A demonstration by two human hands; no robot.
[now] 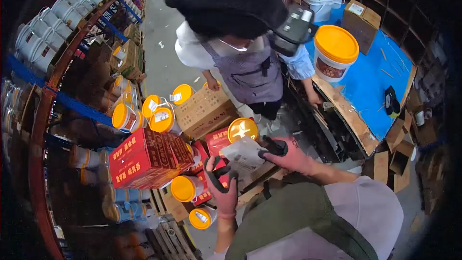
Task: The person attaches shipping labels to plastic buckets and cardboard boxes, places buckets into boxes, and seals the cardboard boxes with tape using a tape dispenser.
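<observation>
My left hand (222,188), in a pink glove with black fingertips, is raised beside red boxes with its thumb and fingers apart. My right hand (288,156), gloved the same way, has bent fingers close to the edge of a translucent white plastic sheet (244,156) with printing on it. Whether those fingers pinch the sheet or only lie over it, I cannot tell. The sheet sits between my hands, over a brown carton. Just beyond it is a yellow bucket lid (242,130). Left of my left hand are a white bucket with a yellow lid (184,188) and a smaller one (201,217).
A person in a grey apron (252,74) stands opposite, beside a brown carton (204,110). Red printed boxes (144,159) are stacked at left. Shelving (45,110) with buckets lines the left side. A blue-topped table (370,82) at right bears a large bucket (335,53).
</observation>
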